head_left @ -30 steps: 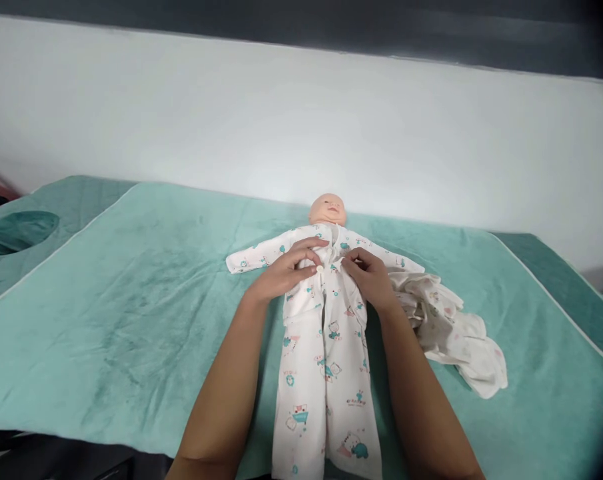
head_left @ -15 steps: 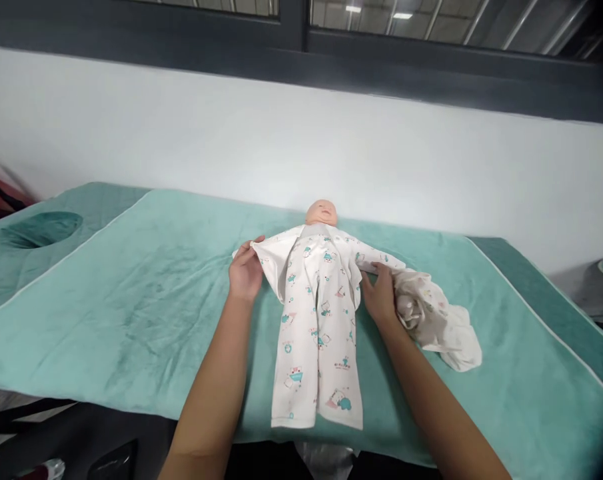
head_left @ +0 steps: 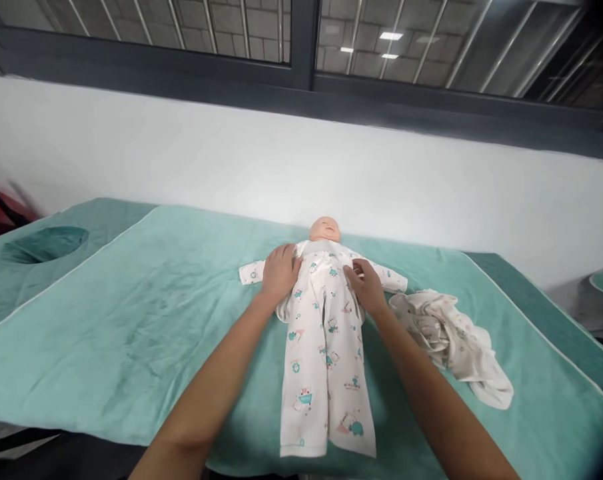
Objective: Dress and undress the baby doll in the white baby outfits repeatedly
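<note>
A baby doll (head_left: pixel 325 229) lies on its back, its head toward the wall. White baby pants (head_left: pixel 304 373) with a teal and pink print are spread over its front, legs toward me. Beneath them is a matching baby shirt (head_left: pixel 392 276), its sleeves stretched out to both sides. My left hand (head_left: pixel 280 272) rests flat over the left sleeve and side of the shirt, fingers extended. At the right edge of the pants' upper part, my right hand (head_left: pixel 366 287) has bent fingers closed on the clothing; which layer they grip is hard to see.
A crumpled white printed cloth (head_left: pixel 451 340) lies right of my right forearm. Everything rests on a teal padded bed (head_left: pixel 131 300) with a face hole (head_left: pixel 46 245) at the far left. Behind stand a white wall (head_left: pixel 221 160) and a dark window frame (head_left: pixel 181 83).
My left hand has let go of the left sleeve's end and moved inward onto the doll's side. My right hand has shifted inward from the right sleeve to the pants' edge. The view tilted up.
</note>
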The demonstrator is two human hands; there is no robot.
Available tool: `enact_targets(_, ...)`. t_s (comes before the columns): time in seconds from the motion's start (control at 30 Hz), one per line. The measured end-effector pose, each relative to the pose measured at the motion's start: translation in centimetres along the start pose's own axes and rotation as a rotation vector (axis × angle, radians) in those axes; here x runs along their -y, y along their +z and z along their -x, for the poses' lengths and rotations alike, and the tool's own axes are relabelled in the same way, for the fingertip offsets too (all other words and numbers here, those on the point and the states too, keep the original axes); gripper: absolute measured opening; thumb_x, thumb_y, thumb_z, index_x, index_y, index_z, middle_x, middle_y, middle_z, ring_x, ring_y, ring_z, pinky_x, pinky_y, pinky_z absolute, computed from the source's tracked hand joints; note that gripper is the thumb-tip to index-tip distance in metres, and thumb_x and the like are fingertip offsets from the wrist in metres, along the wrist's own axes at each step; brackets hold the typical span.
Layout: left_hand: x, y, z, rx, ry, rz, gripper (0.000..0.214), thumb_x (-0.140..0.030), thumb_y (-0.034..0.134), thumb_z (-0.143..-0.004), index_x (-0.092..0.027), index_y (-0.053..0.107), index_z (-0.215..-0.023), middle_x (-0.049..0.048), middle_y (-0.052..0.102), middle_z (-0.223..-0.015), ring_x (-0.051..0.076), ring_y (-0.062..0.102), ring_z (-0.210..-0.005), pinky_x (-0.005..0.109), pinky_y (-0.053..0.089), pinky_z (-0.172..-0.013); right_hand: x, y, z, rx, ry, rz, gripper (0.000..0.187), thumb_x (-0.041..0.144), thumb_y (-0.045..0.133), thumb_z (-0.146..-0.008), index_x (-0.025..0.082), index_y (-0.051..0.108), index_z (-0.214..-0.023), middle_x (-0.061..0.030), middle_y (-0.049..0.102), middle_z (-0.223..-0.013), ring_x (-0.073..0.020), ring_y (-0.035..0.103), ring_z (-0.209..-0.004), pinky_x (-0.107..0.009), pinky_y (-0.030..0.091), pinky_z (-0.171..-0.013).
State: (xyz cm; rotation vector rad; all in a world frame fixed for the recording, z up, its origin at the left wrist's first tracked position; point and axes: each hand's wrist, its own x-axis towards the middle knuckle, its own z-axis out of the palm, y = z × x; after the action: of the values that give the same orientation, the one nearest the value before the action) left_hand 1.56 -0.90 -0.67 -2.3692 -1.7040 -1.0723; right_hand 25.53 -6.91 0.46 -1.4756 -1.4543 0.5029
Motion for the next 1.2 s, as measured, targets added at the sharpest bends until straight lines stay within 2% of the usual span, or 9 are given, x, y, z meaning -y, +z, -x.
enact_targets(0.17, 2.0, 1.1, -1.3, 0.165, -0.058, -0.086, 0.037, -0.037, 0.036, -0.099, -0.018, 0.059, -0.121, 0.0147, 0.066, -0.119, 0.031, 0.061, -0.112, 0.045, 0.044, -0.096, -0.6, 0.7, -2.2, -0.029, 0.108, 0.030, 0.044, 0.057, 0.058, -0.082, 0.022, 0.040, -0.064, 0.0059, 0.035, -0.061, -0.0128, 0.036, -0.063, -0.027, 0.031, -0.060)
enact_targets(0.33, 4.9, 0.8, -1.9, 0.189, -0.231, 0.009, 0.037, -0.037, 0.033, -0.098, -0.019, 0.065, -0.097, 0.0163, 0.070, -0.100, 0.032, 0.066, -0.097, 0.042, 0.047, -0.085, -6.1, -4.7, -1.5, -0.315, 0.297, 0.001, 0.046, 0.061, 0.053, -0.082, 0.024, 0.036, -0.061, 0.0068, 0.032, -0.055, -0.0127, 0.033, -0.057, -0.027, 0.029, -0.055)
enact_targets(0.5, 6.1, 0.4, -1.4, 0.107, -0.323, 0.140, 0.025, -0.033, 0.043, -0.094, -0.023, 0.065, -0.086, 0.0110, 0.070, -0.087, 0.029, 0.065, -0.094, 0.038, 0.047, -0.087, -9.6, -8.6, 0.9, -0.213, 0.317, 0.523, 0.038, 0.058, 0.061, -0.075, 0.022, 0.052, -0.067, 0.0021, 0.050, -0.057, -0.0167, 0.042, -0.059, -0.031, 0.036, -0.061)
enact_targets(0.6, 6.1, 0.3, -0.5, 0.006, -0.289, 0.216, 0.028, -0.026, 0.041, -0.093, -0.023, 0.065, -0.108, 0.0126, 0.068, -0.111, 0.029, 0.063, -0.105, 0.041, 0.047, -0.093, -9.6, -8.2, 2.3, -0.257, 0.134, 0.608, 0.030, 0.046, 0.058, -0.079, 0.019, 0.060, -0.090, -0.0079, 0.064, -0.087, -0.0214, 0.054, -0.073, -0.036, 0.045, -0.073)
enact_targets(0.7, 5.9, 0.0, 0.2, -0.071, -0.243, 0.216, 0.040, -0.019, 0.037, -0.091, -0.021, 0.060, -0.124, 0.0152, 0.061, -0.126, 0.031, 0.057, -0.116, 0.044, 0.044, -0.100, -8.8, -7.0, 3.7, -0.316, -0.150, 0.606, 0.030, 0.032, 0.051, -0.084, 0.016, 0.060, -0.108, -0.0169, 0.060, -0.118, -0.0275, 0.057, -0.106, -0.042, 0.047, -0.092)
enact_targets(0.8, 5.4, -0.2, 0.5, -0.123, -0.126, 0.255, 0.040, -0.022, 0.041, -0.092, -0.019, 0.060, -0.127, 0.0154, 0.057, -0.133, 0.030, 0.051, -0.127, 0.045, 0.038, -0.109, -7.5, -5.7, 4.9, -0.163, -0.299, 0.612, 0.030, 0.025, 0.048, -0.089, 0.017, 0.060, -0.115, -0.0153, 0.061, -0.123, -0.0284, 0.055, -0.117, -0.044, 0.045, -0.099)
enact_targets(0.93, 4.0, -0.1, 0.8, 0.005, 0.072, 0.209, 0.041, -0.035, 0.050, -0.092, -0.023, 0.060, -0.130, 0.0129, 0.051, -0.147, 0.032, 0.042, -0.137, 0.051, 0.027, -0.116, -6.4, -4.5, 5.6, 0.137, -0.306, 0.613, 0.024, 0.028, 0.047, -0.094, 0.022, 0.065, -0.108, -0.0114, 0.066, -0.117, -0.0276, 0.059, -0.109, -0.045, 0.047, -0.097)
enact_targets(1.03, 3.3, 0.1, 1.1, 0.110, 0.090, 0.100, 0.046, -0.034, 0.050, -0.092, -0.027, 0.055, -0.137, 0.0112, 0.047, -0.152, 0.035, 0.038, -0.140, 0.057, 0.021, -0.117, -6.3, -4.3, 5.6, 0.100, -0.251, 0.552, 0.024, 0.033, 0.047, -0.095, 0.021, 0.065, -0.106, -0.0116, 0.065, -0.118, -0.0277, 0.059, -0.108, -0.046, 0.048, -0.096)
enact_targets(1.2, 3.7, 0.0, 1.1, 0.142, -0.027, -0.003, 0.059, -0.021, 0.047, -0.087, -0.024, 0.045, -0.146, 0.0143, 0.051, -0.147, 0.035, 0.046, -0.133, 0.055, 0.032, -0.110, -6.8, -4.6, 5.5, 0.060, -0.240, 0.487, 0.028, 0.035, 0.048, -0.095, 0.022, 0.063, -0.114, -0.0104, 0.064, -0.118, -0.0271, 0.060, -0.110, -0.046, 0.049, -0.096)
